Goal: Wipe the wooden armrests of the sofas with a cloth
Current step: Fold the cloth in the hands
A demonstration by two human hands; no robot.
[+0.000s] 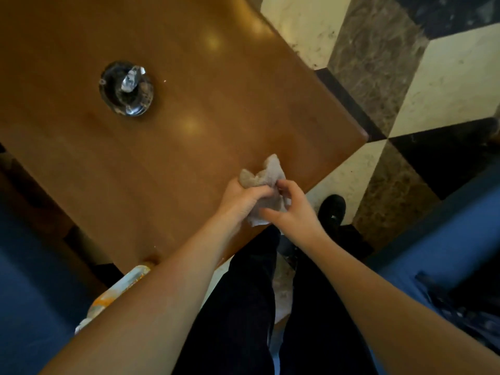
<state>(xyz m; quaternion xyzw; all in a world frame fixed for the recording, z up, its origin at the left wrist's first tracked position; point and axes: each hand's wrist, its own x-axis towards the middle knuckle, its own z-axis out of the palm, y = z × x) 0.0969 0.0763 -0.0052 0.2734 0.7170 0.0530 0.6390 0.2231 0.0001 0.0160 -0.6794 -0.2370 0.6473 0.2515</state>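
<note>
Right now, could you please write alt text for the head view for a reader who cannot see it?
Both hands, left hand and right hand, bunch a crumpled pale cloth above the near edge of a glossy wooden table. A glass ashtray sits farther back on the table, with blue sofa upholstery at the sides and a chequered marble floor beyond.

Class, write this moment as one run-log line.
stage: preparing cloth | left hand: grips cloth | right hand: pinches cloth | location: over wooden table | armrests: not seen
</note>
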